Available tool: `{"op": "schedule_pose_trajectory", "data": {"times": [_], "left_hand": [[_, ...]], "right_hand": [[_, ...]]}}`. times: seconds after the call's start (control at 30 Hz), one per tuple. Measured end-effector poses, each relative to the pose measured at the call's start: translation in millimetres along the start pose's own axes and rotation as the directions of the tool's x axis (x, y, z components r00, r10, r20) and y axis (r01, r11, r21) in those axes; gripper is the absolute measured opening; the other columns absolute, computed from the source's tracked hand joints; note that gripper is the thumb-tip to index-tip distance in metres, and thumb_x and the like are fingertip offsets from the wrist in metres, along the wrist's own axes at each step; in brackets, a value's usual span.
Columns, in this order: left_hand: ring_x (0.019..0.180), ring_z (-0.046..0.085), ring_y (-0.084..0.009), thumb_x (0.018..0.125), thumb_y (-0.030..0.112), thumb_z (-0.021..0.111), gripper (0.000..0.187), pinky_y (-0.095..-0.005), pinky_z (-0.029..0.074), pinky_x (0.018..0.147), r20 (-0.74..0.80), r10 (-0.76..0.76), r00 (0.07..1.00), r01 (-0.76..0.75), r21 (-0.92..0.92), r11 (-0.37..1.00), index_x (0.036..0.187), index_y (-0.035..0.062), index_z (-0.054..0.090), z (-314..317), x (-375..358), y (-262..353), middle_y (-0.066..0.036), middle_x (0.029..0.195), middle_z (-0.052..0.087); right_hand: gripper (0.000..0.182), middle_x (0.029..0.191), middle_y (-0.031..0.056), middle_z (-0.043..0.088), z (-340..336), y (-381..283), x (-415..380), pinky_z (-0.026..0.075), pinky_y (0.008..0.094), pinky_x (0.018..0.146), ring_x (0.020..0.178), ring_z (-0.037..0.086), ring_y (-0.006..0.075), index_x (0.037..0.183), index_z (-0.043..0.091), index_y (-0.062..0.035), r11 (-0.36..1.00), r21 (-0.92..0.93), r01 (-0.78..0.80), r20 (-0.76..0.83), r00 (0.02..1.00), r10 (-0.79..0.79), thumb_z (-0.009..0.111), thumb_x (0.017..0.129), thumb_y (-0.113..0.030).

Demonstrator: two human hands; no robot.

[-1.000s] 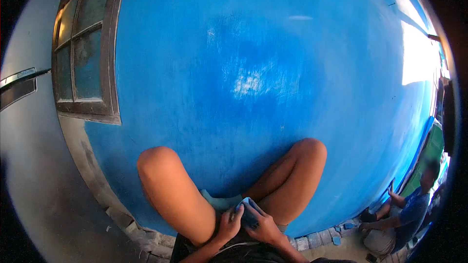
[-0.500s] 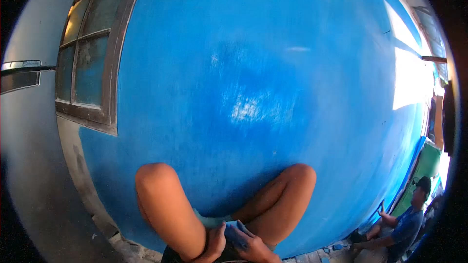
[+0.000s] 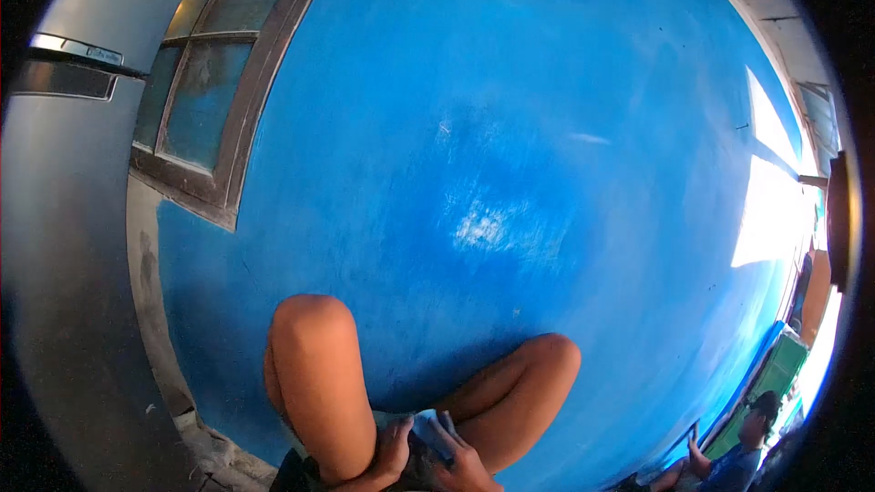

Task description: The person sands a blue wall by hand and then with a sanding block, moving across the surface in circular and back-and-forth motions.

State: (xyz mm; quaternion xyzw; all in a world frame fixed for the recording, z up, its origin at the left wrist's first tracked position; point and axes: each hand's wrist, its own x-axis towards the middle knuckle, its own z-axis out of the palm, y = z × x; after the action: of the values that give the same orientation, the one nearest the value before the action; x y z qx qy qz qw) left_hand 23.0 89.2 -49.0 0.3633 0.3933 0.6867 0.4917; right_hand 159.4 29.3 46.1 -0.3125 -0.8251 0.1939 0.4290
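At the bottom centre, between my bent knees, my right hand (image 3: pixel 467 466) is closed around a folded blue-grey sheet (image 3: pixel 432 432), either paper or cloth. Its fingers lie over the right side of the sheet. My left hand (image 3: pixel 393 449) is just left of the sheet, thumb up and fingers curled. Whether it touches the sheet, or what it grips, is hidden. Beyond my knees stands a blue painted wall (image 3: pixel 410 292) with a glossy, scuffed patch in its middle.
A grey refrigerator (image 3: pixel 68 246) stands close on the left, beside a wood-framed window (image 3: pixel 208 96). At the lower right sits another person (image 3: pixel 736 466) near a green panel (image 3: pixel 779 364). Rubble (image 3: pixel 214 456) lies along the wall's foot.
The view has tilted and turned, so the refrigerator shows more and the other person sits lower in the picture. My left thumb looks slightly farther from the blue-grey sheet.
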Motion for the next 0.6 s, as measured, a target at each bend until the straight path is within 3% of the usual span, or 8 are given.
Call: {"op": "schedule_pose_trajectory", "data": {"times": [0.07,0.1,0.17,0.3,0.37,0.47,0.53,0.6], "left_hand": [[0.101,0.059,-0.0261,0.098,0.041,0.052,0.049,-0.0361,0.042,0.092,0.042,0.048,0.998,-0.049,0.041,0.998,0.104,-0.0057,0.063,-3,10,-22,-0.017,0.104,0.066],[0.101,0.059,-0.0261,0.098,0.041,0.052,0.049,-0.0361,0.042,0.092,0.035,0.036,0.999,-0.038,0.040,0.998,0.104,-0.0057,0.063,0,-2,-6,-0.017,0.104,0.066],[0.103,0.057,-0.0269,0.098,0.043,0.053,0.049,-0.0372,0.040,0.094,0.001,0.076,0.997,-0.076,0.114,0.991,0.101,-0.0053,0.062,9,-28,47,-0.016,0.102,0.064],[0.085,0.061,-0.0237,0.098,0.042,0.052,0.045,-0.0355,0.046,0.081,-0.080,0.151,0.985,-0.142,0.108,0.984,0.096,-0.0027,0.062,14,-23,37,-0.011,0.089,0.064],[0.065,0.061,-0.0168,0.097,0.032,0.057,0.032,-0.0310,0.048,0.062,0.165,-0.007,0.986,0.006,0.005,1.000,0.093,0.0007,0.063,6,-19,38,-0.006,0.077,0.064],[0.050,0.053,-0.0103,0.095,0.022,0.062,0.019,-0.0261,0.044,0.050,0.248,-0.003,0.969,0.019,-0.063,0.998,0.088,0.0042,0.063,11,-15,28,-0.002,0.067,0.060],[0.053,0.054,-0.0106,0.093,0.017,0.065,0.014,-0.0259,0.044,0.052,0.275,-0.036,0.961,0.069,-0.111,0.991,0.085,0.0057,0.063,11,-19,32,-0.003,0.067,0.060],[0.054,0.055,-0.0110,0.094,0.020,0.065,0.016,-0.0275,0.043,0.051,0.321,-0.042,0.946,0.028,0.046,0.999,0.086,0.0056,0.064,10,-23,38,-0.002,0.068,0.061]], "right_hand": [[0.088,0.155,0.0345,0.019,-14,23,4,0.050,0.0492,0.098,0.125,0.046,0.0495,0.154,0.030,-0.0155,0.956,-0.290,0.049,0.052,0.998,-0.035,0.072,0.076,-0.010],[0.066,0.142,0.0438,0.035,-19,8,12,0.045,0.0461,0.103,0.135,0.035,0.0516,0.144,0.041,0.0013,0.971,-0.239,0.010,0.000,1.000,-0.010,0.066,0.084,-0.006],[0.065,0.143,0.0429,0.035,-32,-11,32,0.045,0.0464,0.103,0.135,0.035,0.0522,0.144,0.041,0.0024,0.950,-0.310,0.041,-0.034,0.998,-0.054,0.066,0.085,-0.006],[0.072,0.149,0.0367,0.031,-63,-7,77,0.046,0.0513,0.101,0.133,0.039,0.0522,0.149,0.037,-0.0025,0.870,-0.462,0.175,-0.197,0.935,-0.293,0.069,0.084,-0.011],[0.066,0.146,0.0364,0.037,-78,-6,101,0.045,0.0499,0.103,0.132,0.041,0.0518,0.145,0.040,0.0008,0.808,-0.537,0.242,-0.211,0.889,-0.406,0.066,0.086,-0.009],[0.060,0.141,0.0334,0.046,-101,-34,150,0.043,0.0482,0.106,0.129,0.047,0.0492,0.142,0.043,0.0044,0.630,-0.740,0.236,-0.195,0.821,-0.537,0.064,0.087,-0.008],[0.060,0.142,0.0327,0.045,-110,-35,181,0.045,0.0487,0.103,0.128,0.048,0.0491,0.143,0.044,0.0022,0.610,-0.762,0.217,-0.269,0.751,-0.603,0.064,0.087,-0.008],[0.067,0.146,0.0356,0.038,-127,-38,212,0.045,0.0523,0.102,0.130,0.045,0.0516,0.147,0.039,0.0000,0.603,-0.761,0.239,-0.280,0.718,-0.637,0.066,0.086,-0.008]]}}
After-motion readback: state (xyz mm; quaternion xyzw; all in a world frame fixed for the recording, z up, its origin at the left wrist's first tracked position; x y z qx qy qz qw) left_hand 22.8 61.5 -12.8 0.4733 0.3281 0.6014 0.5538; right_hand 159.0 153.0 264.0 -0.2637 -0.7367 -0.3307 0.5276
